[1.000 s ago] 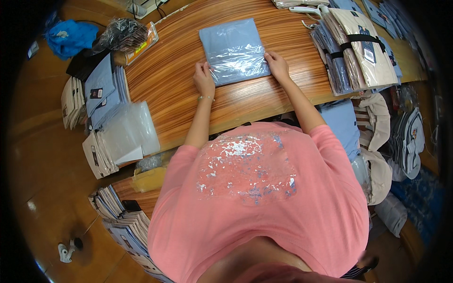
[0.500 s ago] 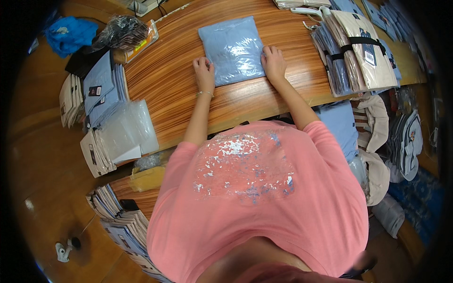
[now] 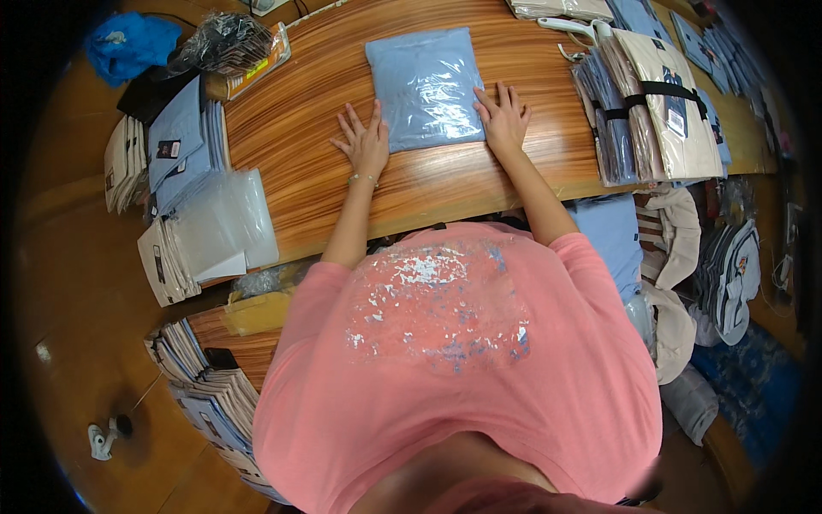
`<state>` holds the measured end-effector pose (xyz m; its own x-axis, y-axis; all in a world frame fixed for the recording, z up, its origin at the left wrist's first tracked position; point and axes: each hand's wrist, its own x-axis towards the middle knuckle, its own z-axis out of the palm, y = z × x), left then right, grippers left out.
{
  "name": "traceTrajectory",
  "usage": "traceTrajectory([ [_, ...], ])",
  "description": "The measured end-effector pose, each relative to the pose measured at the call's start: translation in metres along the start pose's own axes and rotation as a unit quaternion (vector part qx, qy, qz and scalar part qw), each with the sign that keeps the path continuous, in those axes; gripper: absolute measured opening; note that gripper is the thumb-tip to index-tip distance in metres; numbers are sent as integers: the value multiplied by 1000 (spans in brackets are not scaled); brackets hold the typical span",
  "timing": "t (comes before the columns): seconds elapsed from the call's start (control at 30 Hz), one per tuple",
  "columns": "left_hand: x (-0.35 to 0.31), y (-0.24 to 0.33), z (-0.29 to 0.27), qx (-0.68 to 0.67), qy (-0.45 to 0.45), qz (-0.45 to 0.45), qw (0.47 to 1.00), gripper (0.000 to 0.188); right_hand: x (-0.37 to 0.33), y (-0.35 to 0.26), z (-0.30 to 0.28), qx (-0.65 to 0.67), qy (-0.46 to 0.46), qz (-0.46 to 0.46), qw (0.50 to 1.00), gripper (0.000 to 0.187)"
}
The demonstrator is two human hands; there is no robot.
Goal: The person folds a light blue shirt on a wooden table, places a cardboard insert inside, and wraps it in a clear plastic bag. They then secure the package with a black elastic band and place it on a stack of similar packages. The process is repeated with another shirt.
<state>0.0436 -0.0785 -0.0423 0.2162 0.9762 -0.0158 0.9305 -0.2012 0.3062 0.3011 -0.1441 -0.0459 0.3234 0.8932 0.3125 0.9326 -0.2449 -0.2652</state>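
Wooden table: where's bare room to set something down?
Bare wood on the table lies between the left hand and the clear bags, and between the right hand and the strapped stack. A smaller patch runs from the blue package to the near edge. Crowded: left edge, with folded blue garments, and right end.

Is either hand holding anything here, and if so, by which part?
Nothing appears gripped: the left hand and right hand lie open and spread at the lower side edges of the bagged blue cloth.
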Motion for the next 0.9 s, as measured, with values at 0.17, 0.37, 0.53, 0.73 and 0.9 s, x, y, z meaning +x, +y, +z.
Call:
traceTrajectory([
  [0.17, 3, -1, 0, 39, -16, 9, 999, 51, -2, 5, 7, -13, -22, -9, 1000, 46],
  [0.37, 7, 5, -28, -184, -6, -34, 982, 53, 7, -1, -3, 70, -78, 38, 994, 57],
  [0.53, 1, 38, -5, -158, 31, 126, 979, 57, -4, -74, -22, 165, -101, -157, 969, 67],
  [0.73, -4, 34, 8, -58, 2, 107, 993, 63, 1, -13, -19, 66, -193, -131, 970, 72],
  [0.9, -24, 14, 0, -296, 56, 106, 948, 70, -12, 33, -57, 178, -92, -170, 965, 65],
])
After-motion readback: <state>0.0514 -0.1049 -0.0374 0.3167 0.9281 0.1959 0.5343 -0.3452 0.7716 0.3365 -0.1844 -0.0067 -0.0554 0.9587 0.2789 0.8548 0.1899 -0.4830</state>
